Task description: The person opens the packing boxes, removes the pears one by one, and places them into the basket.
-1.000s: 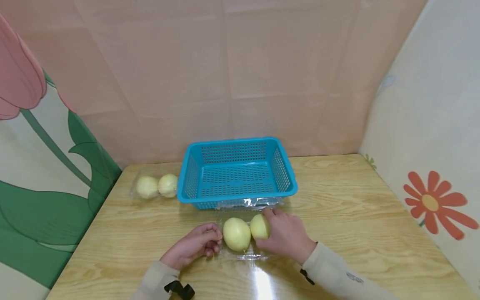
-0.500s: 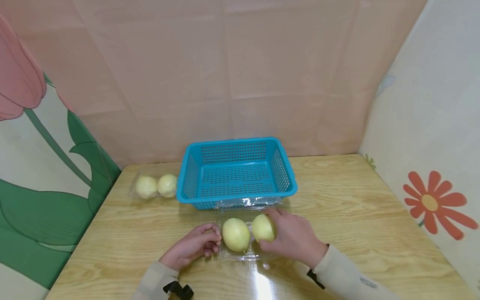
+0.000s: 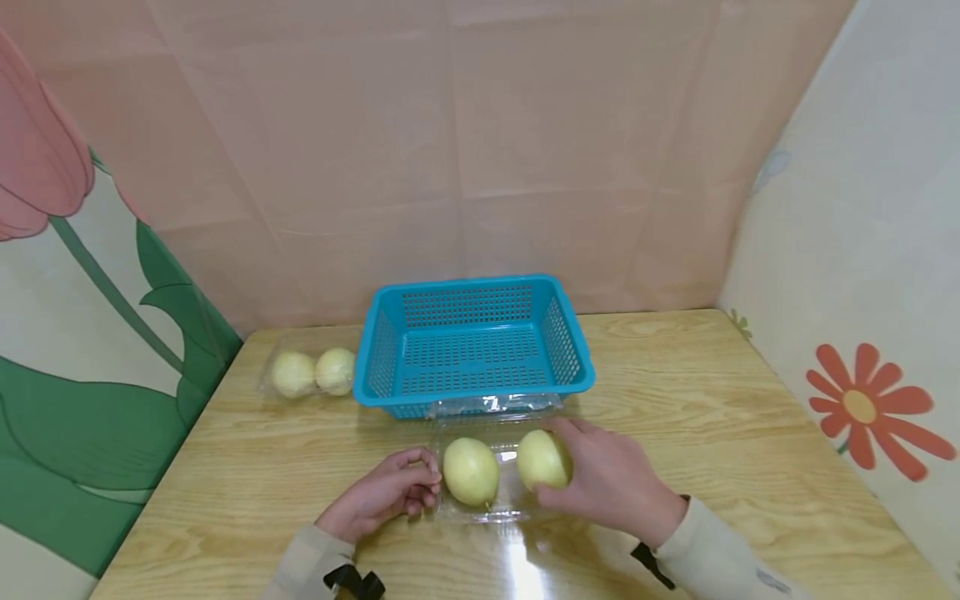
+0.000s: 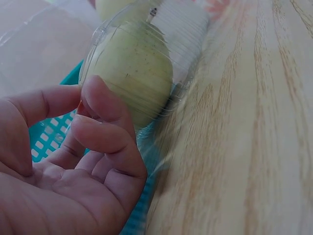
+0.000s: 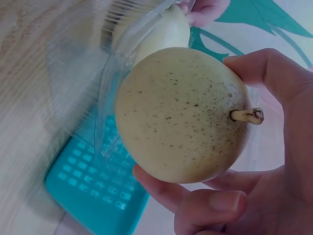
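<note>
My right hand (image 3: 611,479) grips a pale yellow-green pear (image 3: 542,460) between thumb and fingers, above the right part of a clear plastic clamshell box (image 3: 508,496). Its short brown stem and dark speckles show in the right wrist view, where the pear (image 5: 183,115) stands apart from the box. A second pear (image 3: 471,472) lies in the left part of the box. At the box's left edge my left hand (image 3: 386,492) pinches the thin plastic rim between thumb and index finger; in the left wrist view the other fingers of that hand (image 4: 73,176) are curled.
Directly behind the box stands a blue perforated basket (image 3: 472,398), with the box's raised lid (image 3: 495,404) against its front. Another clear box (image 3: 270,379) with two pears sits at the back left of the wooden table (image 3: 720,417). A pink cloth (image 3: 480,150) hangs behind.
My right hand has drawn its pear to the right and up, away from the other pear, so a gap shows between them. The left hand stays at the box's edge.
</note>
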The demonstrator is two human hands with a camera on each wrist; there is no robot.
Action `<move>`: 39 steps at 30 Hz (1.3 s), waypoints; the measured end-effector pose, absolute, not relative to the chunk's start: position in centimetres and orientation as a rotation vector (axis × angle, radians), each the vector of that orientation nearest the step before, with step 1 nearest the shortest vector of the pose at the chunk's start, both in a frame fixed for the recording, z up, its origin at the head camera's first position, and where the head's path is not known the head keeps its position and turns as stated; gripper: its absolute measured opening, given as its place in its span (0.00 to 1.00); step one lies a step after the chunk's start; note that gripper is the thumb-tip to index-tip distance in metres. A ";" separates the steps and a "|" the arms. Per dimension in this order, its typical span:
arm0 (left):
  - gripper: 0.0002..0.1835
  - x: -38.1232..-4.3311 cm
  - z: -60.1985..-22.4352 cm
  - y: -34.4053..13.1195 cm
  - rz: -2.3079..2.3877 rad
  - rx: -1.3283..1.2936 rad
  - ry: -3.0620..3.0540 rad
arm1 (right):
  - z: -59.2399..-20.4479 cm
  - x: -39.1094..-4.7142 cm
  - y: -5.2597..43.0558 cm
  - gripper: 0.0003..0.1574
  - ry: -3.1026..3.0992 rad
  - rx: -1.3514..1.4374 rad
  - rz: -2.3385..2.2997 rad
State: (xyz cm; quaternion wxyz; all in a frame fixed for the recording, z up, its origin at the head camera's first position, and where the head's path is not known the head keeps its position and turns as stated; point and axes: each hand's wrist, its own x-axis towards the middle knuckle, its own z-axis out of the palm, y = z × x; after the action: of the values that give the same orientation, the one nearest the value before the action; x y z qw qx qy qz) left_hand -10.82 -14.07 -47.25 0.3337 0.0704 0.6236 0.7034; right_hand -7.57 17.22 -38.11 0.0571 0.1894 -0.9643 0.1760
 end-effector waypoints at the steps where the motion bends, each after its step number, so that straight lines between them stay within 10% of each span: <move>1: 0.04 -10.8 -47.2 -14.1 1.836 0.183 1.629 | -38.0 -7.5 17.3 0.41 -2.921 0.574 0.529; 39: 0.05 -10.8 -47.2 -13.9 1.835 0.176 1.659 | -36.4 -10.2 21.7 0.41 -2.957 0.439 0.464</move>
State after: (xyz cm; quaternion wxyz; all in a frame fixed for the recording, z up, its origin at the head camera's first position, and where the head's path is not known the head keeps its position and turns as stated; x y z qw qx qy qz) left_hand -10.85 -13.91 -47.18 0.3248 0.0671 0.6327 0.6998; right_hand -10.17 21.67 -36.39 0.0584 0.1448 -0.9758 0.1532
